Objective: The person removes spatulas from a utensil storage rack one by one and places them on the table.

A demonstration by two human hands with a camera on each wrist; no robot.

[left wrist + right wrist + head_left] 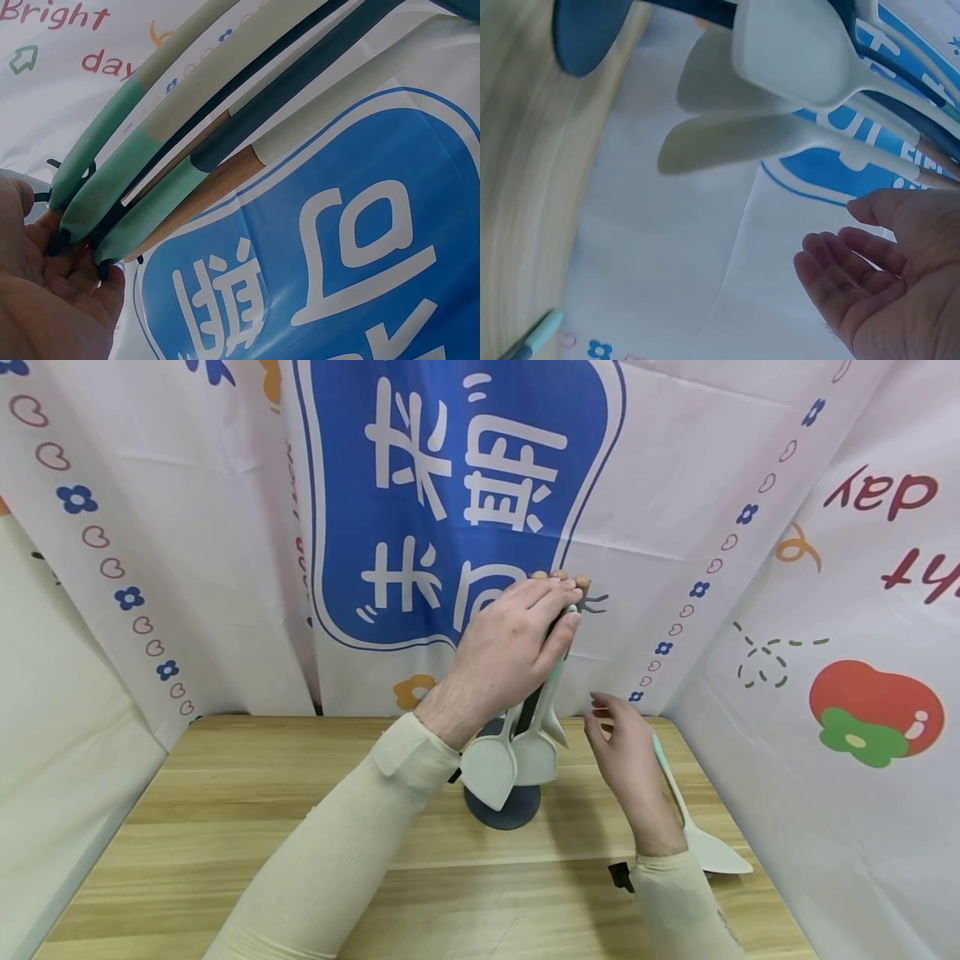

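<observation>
A dark-based utensil stand point(525, 808) bears several hanging pale kitchen utensils point(487, 772), with mint green point(112, 176) or wooden handles point(196, 196). Across its top lies my left hand point(510, 639), thumb on the near side and fingers on the far side, gripping around the handle ends; part of the hold is hidden beneath the palm. To the right of the stand, my right hand point(626, 760) is in the air with loosely bent fingers and nothing in them. A pale turner point(716, 852) with a mint handle lies on the table beside the right wrist.
The wooden table point(262, 827) ends at a hanging white cloth point(690, 452) with a blue printed panel point(442, 468). More printed cloth point(862, 827) walls off the right side, close to the turner. A plain pale panel point(60, 693) stands at left.
</observation>
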